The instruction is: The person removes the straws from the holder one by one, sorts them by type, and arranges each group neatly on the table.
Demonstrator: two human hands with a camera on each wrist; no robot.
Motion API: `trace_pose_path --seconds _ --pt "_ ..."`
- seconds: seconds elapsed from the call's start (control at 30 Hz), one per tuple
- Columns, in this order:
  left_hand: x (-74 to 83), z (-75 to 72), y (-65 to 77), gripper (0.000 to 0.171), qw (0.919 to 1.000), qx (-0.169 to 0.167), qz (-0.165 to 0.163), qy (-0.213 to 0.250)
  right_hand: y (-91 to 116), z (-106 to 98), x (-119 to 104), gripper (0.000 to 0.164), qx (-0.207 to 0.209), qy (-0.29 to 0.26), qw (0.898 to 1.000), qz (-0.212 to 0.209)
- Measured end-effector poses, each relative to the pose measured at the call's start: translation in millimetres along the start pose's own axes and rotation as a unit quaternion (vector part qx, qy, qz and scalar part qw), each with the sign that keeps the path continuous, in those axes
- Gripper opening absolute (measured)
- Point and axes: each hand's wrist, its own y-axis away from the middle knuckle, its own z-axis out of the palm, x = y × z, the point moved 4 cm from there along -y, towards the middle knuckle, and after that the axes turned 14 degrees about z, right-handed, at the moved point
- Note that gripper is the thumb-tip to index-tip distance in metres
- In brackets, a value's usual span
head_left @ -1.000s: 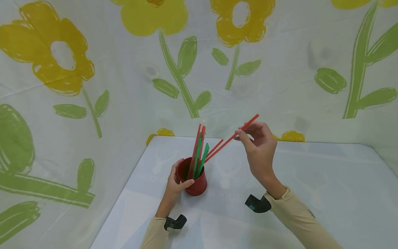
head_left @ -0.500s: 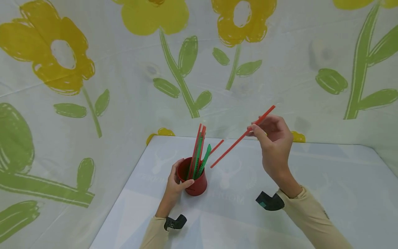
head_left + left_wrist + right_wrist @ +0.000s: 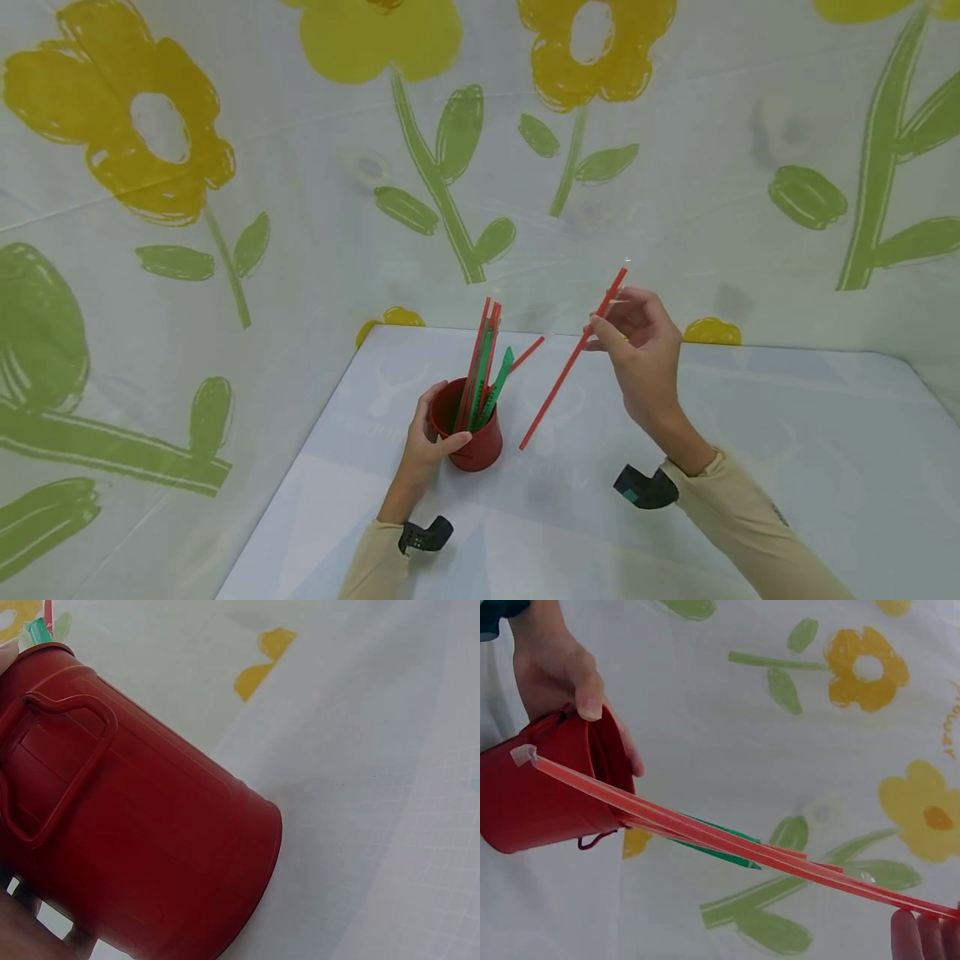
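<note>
My left hand [image 3: 425, 446] grips a red metal bucket [image 3: 480, 454] on the table, thumb at the rim and fingers round the far side. Several red straws [image 3: 472, 358] and green straws [image 3: 492, 396] stand in it, and one red straw [image 3: 531, 352] leans out to the right. To the right, my right hand [image 3: 641, 354] pinches a red drinking straw [image 3: 558, 385] near its upper end. It slants down toward the bucket, apart from it in the head view. A clear wrapper end [image 3: 523, 754] shows on its tip. The left wrist view shows the bucket's wire handle [image 3: 101, 742].
A pale table [image 3: 570, 533] lies under both hands. Behind and to the left hangs a white curtain [image 3: 300, 167] printed with yellow flowers. Black wrist cameras sit on the left wrist [image 3: 426, 535] and the right wrist [image 3: 647, 487].
My right hand moved right with the red straw, drawing it away from the bucket, then slightly back left. The straw now hangs steeper, its lower end lower. My left hand and the bucket stayed put.
</note>
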Motion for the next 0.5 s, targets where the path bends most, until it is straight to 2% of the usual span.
trace_pose_path --seconds 0.13,0.37,0.5 --pt "2.3 1.3 -0.7 0.077 0.9999 0.001 -0.012 0.001 -1.8 -0.2 10.5 0.030 0.004 0.027 0.999 0.022" --pt "25.2 6.5 -2.3 0.076 0.9998 -0.007 -0.016 -0.008 -5.5 0.4 30.3 0.032 0.006 0.071 0.994 0.079" --pt "29.6 7.1 -2.6 0.075 0.9998 -0.007 -0.017 -0.008 -7.1 0.9 43.8 0.034 -0.001 0.088 0.989 0.116"
